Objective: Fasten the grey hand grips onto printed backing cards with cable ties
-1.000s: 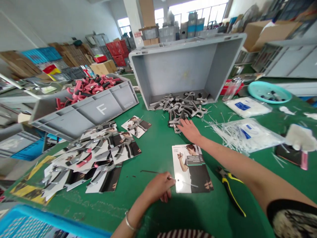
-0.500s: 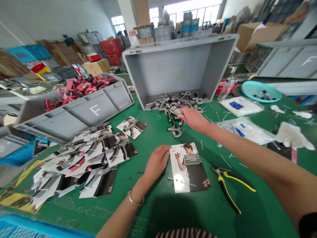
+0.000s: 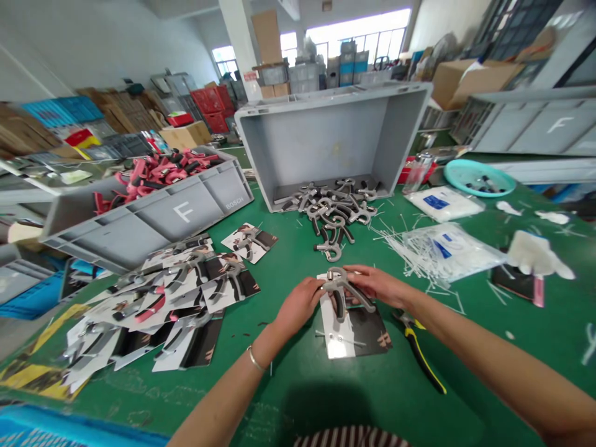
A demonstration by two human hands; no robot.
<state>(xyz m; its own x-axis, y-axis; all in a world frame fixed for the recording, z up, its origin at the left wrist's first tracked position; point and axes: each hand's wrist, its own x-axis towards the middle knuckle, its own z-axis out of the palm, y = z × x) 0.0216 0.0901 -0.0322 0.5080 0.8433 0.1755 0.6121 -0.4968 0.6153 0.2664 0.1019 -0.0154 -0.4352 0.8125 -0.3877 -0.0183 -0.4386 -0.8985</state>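
Note:
A grey-and-black hand grip strengthener [image 3: 342, 292] lies over the upper part of a printed backing card [image 3: 338, 346]. My right hand [image 3: 379, 285] has its fingers closed on the strengthener's right side. My left hand [image 3: 298, 305] is closed at the strengthener's left end, beside the card's upper left corner; the exact contact of its fingertips is partly hidden. A thin white cable tie [image 3: 354, 342] crosses the lower card. Yellow-and-black cutting pliers [image 3: 421, 357] lie to the right, partly under my right forearm.
More grey strengtheners [image 3: 330, 214] spill from a tipped grey crate [image 3: 326, 136]. Cards with strengtheners [image 3: 186, 292] are piled left, before a crate [image 3: 186, 214] of pink ones. White cable ties [image 3: 414, 257], plastic bags [image 3: 454, 251], a turquoise tray [image 3: 459, 186] and a glove [image 3: 537, 254] lie right.
My right hand has come back from the pile by the tipped crate, bringing a hand grip strengthener onto the card. My left hand stays near the card's left edge, now at the strengthener.

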